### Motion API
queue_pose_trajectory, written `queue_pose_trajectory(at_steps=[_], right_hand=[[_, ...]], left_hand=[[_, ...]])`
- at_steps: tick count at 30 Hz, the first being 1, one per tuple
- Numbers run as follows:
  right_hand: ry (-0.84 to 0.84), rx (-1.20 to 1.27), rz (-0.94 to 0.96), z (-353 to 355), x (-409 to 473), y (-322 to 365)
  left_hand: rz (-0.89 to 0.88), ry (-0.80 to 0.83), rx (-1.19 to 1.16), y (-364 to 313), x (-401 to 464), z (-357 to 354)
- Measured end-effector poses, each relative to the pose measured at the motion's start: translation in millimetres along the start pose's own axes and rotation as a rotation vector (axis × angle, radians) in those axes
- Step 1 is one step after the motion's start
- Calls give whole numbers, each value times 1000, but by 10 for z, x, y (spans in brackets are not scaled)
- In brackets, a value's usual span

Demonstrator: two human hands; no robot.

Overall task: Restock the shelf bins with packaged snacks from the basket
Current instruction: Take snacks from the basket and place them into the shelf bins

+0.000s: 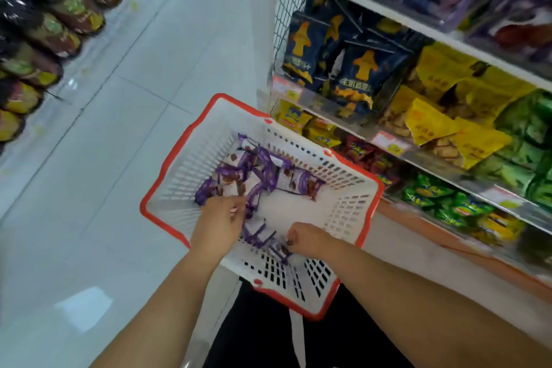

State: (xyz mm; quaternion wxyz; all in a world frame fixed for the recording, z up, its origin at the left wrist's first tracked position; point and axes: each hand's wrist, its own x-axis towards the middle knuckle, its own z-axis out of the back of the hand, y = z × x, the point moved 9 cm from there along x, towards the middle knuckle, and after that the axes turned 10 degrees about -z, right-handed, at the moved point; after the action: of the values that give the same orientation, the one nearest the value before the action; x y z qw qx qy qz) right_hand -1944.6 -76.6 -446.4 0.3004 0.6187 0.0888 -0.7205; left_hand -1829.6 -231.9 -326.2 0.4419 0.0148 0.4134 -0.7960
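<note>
Reaching into the white basket [179, 164], the left hand [219, 222] is pinching purple snack packets [263, 176] near the left wall while the right hand [309, 240] is grasping more by the near edge, so gathering full, secure handfuls before lifting toward the shelf [433, 155] seems wisest.

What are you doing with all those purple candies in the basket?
A person is reaching both hands into a white basket with a red rim next to a snack shelf. The left hand is gathering small purple snack packets from the pile, and the right hand pinches more packets at the near end. Many packets still lie in the basket, so none from this grab has gone to the shelf yet.
</note>
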Motion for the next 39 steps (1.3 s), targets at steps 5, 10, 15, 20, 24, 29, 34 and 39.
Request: queue_pose_trajectory(at_steps=[5, 10, 15, 20, 24, 29, 34, 39], right_hand=[[71, 221, -116, -422, 394, 49], [206, 222, -140, -756, 544, 74], [-21, 514, -174, -520, 520, 32], [-114, 1015, -9, 150, -27, 70], [-85, 1125, 256, 718, -863, 311], [-212, 1176, 413, 1195, -1645, 353], [-736, 1013, 594, 1737, -2450, 110], [-913, 575, 753, 1951, -3027, 98]], left_hand=[[-61, 116, 70, 241, 15, -121], [-89, 162, 107, 451, 91, -127], [-84, 197, 46, 418, 193, -44], [-12, 225, -135, 112, 217, 15], [38, 325, -372, -377, 97, -22], [-72, 248, -640, -1088, 36, 78], [-77, 223, -738, -1658, 55, 143], [-78, 264, -1111, -2353, 45, 177]])
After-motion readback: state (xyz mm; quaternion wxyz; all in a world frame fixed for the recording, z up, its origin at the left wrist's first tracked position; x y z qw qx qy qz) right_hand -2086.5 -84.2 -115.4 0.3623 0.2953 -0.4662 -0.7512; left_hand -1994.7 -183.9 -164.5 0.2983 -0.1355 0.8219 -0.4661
